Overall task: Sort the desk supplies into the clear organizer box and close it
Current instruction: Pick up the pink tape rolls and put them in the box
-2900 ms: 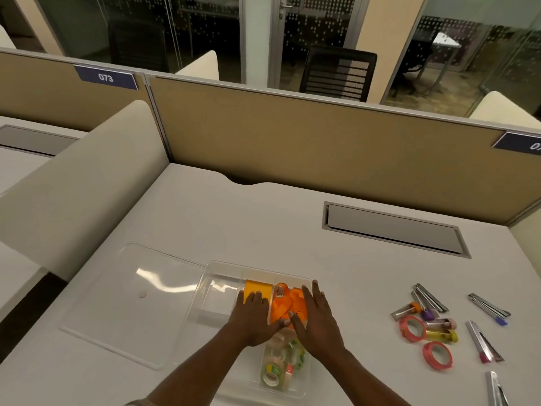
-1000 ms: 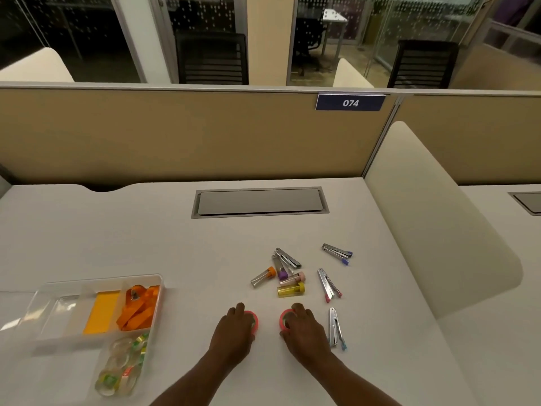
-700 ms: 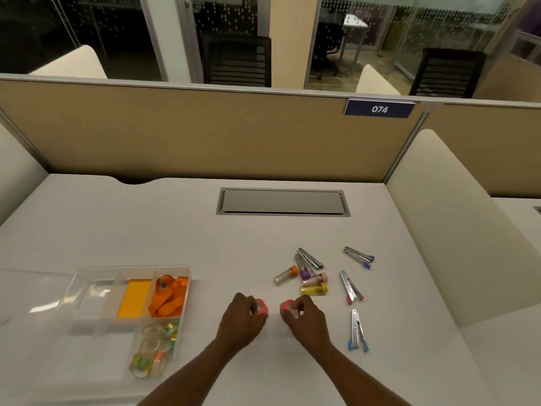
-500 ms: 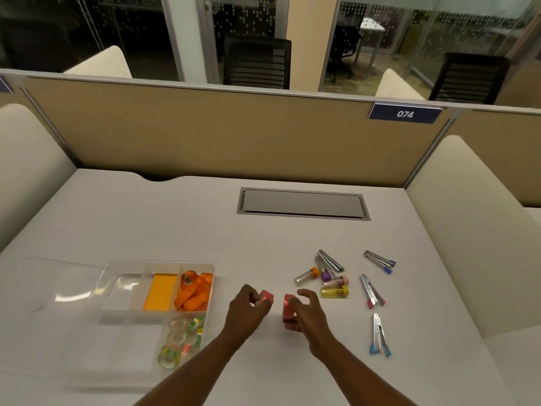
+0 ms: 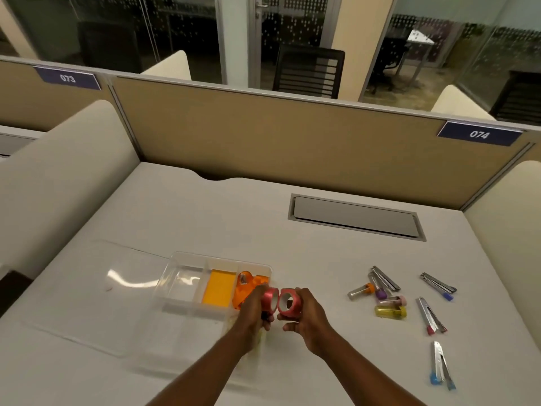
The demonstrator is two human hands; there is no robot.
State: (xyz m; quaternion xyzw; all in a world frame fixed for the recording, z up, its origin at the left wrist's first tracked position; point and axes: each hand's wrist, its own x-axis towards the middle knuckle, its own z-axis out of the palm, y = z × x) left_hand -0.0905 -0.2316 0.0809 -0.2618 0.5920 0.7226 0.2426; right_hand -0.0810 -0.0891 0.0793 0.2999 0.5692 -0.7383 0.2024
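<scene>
My left hand (image 5: pixel 254 312) grips one pink tape roll (image 5: pixel 270 299) and my right hand (image 5: pixel 304 316) grips a second pink tape roll (image 5: pixel 289 303). Both rolls are held upright, side by side, just off the right edge of the clear organizer box (image 5: pixel 187 271). The box holds a yellow pad (image 5: pixel 219 290) and orange pieces (image 5: pixel 248 285); my left forearm hides its near compartment. The clear lid (image 5: pixel 96 291) lies flat to the box's left.
To the right on the desk lie several small capped vials (image 5: pixel 380 297) and several metal staple removers (image 5: pixel 430 315). A grey cable hatch (image 5: pixel 355 216) sits toward the back. Tan partitions (image 5: pixel 278 136) wall the desk's far side, with cream dividers left and right.
Both hands have lifted the pink tape rolls off the desk and carried them left toward the organizer box. My view has swung left, bringing the box nearer the middle.
</scene>
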